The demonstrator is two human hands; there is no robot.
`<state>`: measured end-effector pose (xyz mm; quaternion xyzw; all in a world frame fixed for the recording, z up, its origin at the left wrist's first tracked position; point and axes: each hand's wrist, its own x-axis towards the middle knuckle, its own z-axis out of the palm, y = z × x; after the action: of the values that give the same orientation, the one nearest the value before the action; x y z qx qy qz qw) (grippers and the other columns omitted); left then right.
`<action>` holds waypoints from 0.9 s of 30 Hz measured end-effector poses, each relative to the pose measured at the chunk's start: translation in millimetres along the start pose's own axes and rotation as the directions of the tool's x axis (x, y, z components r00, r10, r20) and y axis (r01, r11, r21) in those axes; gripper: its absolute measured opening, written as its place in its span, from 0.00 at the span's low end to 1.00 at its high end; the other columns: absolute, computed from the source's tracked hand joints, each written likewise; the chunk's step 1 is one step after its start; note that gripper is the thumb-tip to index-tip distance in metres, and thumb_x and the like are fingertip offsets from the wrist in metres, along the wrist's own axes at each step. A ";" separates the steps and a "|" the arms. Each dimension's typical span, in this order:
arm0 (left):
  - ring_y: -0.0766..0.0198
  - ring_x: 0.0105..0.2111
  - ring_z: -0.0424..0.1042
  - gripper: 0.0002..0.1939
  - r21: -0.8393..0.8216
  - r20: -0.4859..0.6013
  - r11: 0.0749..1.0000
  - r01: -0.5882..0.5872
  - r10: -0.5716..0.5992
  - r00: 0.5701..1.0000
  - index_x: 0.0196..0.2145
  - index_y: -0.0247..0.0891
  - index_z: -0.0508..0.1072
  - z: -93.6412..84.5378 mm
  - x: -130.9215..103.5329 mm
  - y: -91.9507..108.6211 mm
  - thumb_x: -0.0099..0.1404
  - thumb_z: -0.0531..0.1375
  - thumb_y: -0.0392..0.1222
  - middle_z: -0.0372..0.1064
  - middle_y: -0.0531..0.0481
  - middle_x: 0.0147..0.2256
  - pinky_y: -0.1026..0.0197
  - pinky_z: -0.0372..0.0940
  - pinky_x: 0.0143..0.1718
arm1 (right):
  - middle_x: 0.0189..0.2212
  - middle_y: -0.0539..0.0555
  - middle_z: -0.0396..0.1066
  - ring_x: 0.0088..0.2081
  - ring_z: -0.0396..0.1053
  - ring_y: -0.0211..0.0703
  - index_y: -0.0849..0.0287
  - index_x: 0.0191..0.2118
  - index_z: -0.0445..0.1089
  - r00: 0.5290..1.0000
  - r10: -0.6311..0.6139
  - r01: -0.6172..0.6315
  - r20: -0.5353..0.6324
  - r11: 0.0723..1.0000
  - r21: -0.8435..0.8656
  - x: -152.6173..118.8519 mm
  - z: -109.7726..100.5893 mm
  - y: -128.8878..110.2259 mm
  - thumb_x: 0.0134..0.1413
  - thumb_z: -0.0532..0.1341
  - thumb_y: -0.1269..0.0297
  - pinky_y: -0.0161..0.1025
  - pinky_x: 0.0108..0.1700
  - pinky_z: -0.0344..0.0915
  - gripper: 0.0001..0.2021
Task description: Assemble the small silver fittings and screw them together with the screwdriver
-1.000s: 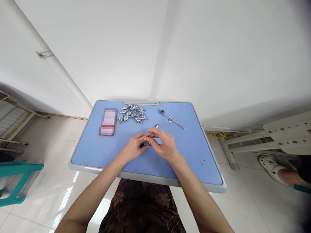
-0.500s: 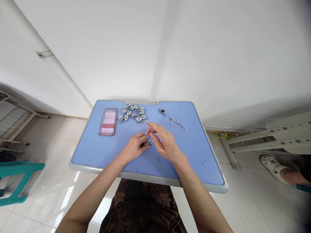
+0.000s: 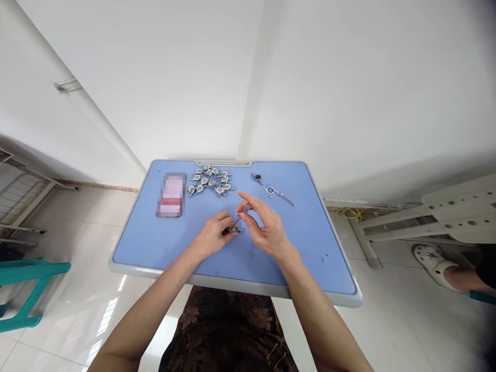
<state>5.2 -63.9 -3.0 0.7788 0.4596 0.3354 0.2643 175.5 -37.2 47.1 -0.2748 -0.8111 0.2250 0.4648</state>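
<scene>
My left hand (image 3: 213,233) rests on the blue table and pinches a small silver metal fitting (image 3: 237,229) with a dark part near the fingers. My right hand (image 3: 265,227) grips a small screwdriver (image 3: 234,223), its fingers around a translucent pinkish handle. The thin shaft slants down to the fitting; the exact spot its tip touches is too small to make out. Beyond the hands lies a pile of similar metal fittings (image 3: 211,180). To the right sits a single fitting with a dark centre (image 3: 258,177).
A phone (image 3: 171,195) with a blurred screen lies on the left of the blue table (image 3: 155,248). At right are a ring-shaped metal part (image 3: 270,190), a thin rod-like tool (image 3: 287,199) and tiny pieces. A teal stool (image 3: 34,284) stands left; a person's foot in a clog (image 3: 434,263) shows right.
My right hand and the screwdriver handle have shifted slightly right, so the shaft leans more. My left hand stays on the fitting. The whole view has moved a little.
</scene>
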 end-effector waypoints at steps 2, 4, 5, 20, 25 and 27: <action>0.62 0.35 0.66 0.04 0.008 0.002 1.000 0.001 -0.001 1.000 0.30 0.37 0.69 -0.5 0.2 0.7 0.63 0.60 0.34 0.64 0.50 0.33 0.61 0.63 0.36 | 0.37 0.53 0.71 0.37 0.70 0.42 0.50 0.61 0.57 0.998 0.012 -0.011 -0.060 1.000 0.013 -0.8 -3.2 1.5 0.63 0.53 0.70 0.44 0.43 0.70 0.22; 0.62 0.35 0.66 0.03 0.012 0.003 1.000 0.000 0.000 1.000 0.31 0.38 0.70 -0.6 0.2 0.9 0.63 0.60 0.34 0.65 0.50 0.34 0.61 0.63 0.36 | 0.35 0.53 0.71 0.35 0.69 0.42 0.50 0.60 0.59 0.994 0.021 -0.021 -0.110 1.000 0.003 -1.4 -6.8 4.4 0.62 0.54 0.70 0.44 0.41 0.70 0.21; 0.62 0.35 0.67 0.02 0.012 0.002 1.000 -0.001 0.001 1.000 0.31 0.38 0.70 -0.6 0.1 0.9 0.63 0.60 0.34 0.65 0.50 0.34 0.61 0.63 0.37 | 0.35 0.53 0.71 0.35 0.69 0.42 0.51 0.60 0.59 0.992 0.024 -0.026 -0.127 1.000 -0.012 -1.8 -8.6 6.3 0.62 0.54 0.70 0.44 0.41 0.70 0.21; 0.62 0.35 0.67 0.02 0.018 -0.006 1.000 -0.005 0.005 1.000 0.32 0.37 0.70 -1.6 0.0 3.3 0.63 0.60 0.34 0.65 0.49 0.34 0.61 0.63 0.36 | 0.35 0.53 0.70 0.36 0.69 0.41 0.51 0.59 0.60 0.995 -0.011 0.008 -0.094 1.000 -0.030 -1.5 -9.0 10.6 0.61 0.55 0.73 0.43 0.41 0.70 0.21; 0.62 0.35 0.67 0.02 0.024 -0.007 1.000 -0.009 0.009 1.000 0.32 0.37 0.70 -1.4 0.1 3.0 0.63 0.60 0.34 0.65 0.49 0.34 0.61 0.63 0.37 | 0.36 0.53 0.71 0.36 0.70 0.41 0.52 0.58 0.60 0.997 0.003 -0.008 -0.077 0.998 -0.056 -2.3 -8.9 10.4 0.62 0.54 0.71 0.44 0.41 0.70 0.20; 0.62 0.35 0.67 0.02 0.030 -0.006 0.999 -0.014 0.014 1.000 0.32 0.37 0.70 -1.2 0.0 2.4 0.63 0.60 0.34 0.65 0.49 0.34 0.61 0.63 0.37 | 0.36 0.53 0.71 0.36 0.70 0.42 0.52 0.58 0.61 0.997 0.001 -0.006 -0.075 0.997 -0.072 -2.3 -8.9 10.7 0.63 0.54 0.71 0.44 0.41 0.70 0.19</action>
<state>5.5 -64.9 -0.5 0.7848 0.4600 0.3328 0.2486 186.8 -29.7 43.2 -0.3010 -0.8002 0.1859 0.4843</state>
